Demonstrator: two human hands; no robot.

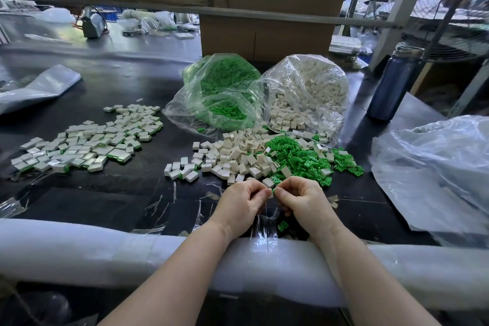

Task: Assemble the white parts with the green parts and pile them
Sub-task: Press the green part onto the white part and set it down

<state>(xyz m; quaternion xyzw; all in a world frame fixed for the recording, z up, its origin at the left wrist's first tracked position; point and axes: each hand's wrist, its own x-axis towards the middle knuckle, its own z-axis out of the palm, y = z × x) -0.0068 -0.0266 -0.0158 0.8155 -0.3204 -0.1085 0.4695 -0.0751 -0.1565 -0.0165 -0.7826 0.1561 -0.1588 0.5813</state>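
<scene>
My left hand [242,202] pinches a small white part [270,192] at the near middle of the black table. My right hand [301,200] pinches a small green part [274,190] and holds it against the white one. Just beyond my hands lie a loose heap of white parts [232,152] and a loose heap of green parts [304,157]. Further left spreads a pile of assembled white-and-green pieces [87,140]. Behind the heaps stand an open clear bag of green parts [225,90] and an open clear bag of white parts [309,92].
A white foam roll [79,249] pads the table's near edge. A lone green part [283,225] lies by my right wrist. A crumpled plastic bag [434,172] sits at right, a dark bottle [394,85] behind it, cardboard boxes [264,32] at the back, a grey bag [39,87] at left.
</scene>
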